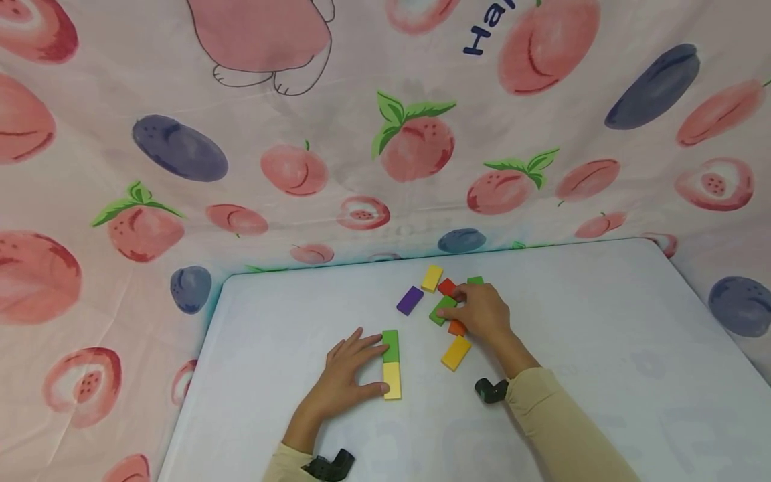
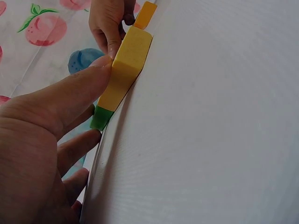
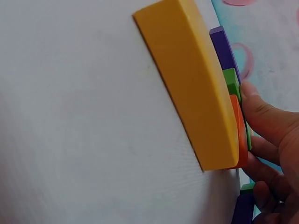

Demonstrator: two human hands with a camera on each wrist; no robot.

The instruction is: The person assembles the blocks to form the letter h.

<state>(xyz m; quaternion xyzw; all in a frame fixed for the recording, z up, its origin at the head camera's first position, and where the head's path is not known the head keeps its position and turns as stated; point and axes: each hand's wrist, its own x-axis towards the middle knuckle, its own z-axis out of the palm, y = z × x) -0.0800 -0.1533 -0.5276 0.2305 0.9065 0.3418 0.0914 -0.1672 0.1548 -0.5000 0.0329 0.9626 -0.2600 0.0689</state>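
Observation:
Two blocks lie end to end on the white table, a green block (image 1: 390, 346) beyond a pale yellow block (image 1: 392, 381). My left hand (image 1: 343, 378) is beside them with fingers spread. Its thumb touches the yellow block near the bottom end, and its fingertips meet the green block's left side. Among the loose blocks, my right hand (image 1: 484, 311) pinches another green block (image 1: 442, 310) between thumb and fingers. Beneath that hand an orange block (image 1: 457, 328) is partly covered, and a red block (image 1: 447, 287) shows at its fingertips.
Around the right hand lie a purple block (image 1: 409, 300), a yellow block (image 1: 432, 278), a deeper yellow block (image 1: 456, 353) and a further green block (image 1: 475, 280). A fruit-patterned cloth (image 1: 349, 154) rises behind the table's back edge. Dark wrist mounts (image 1: 490, 390) sit at both sleeves.

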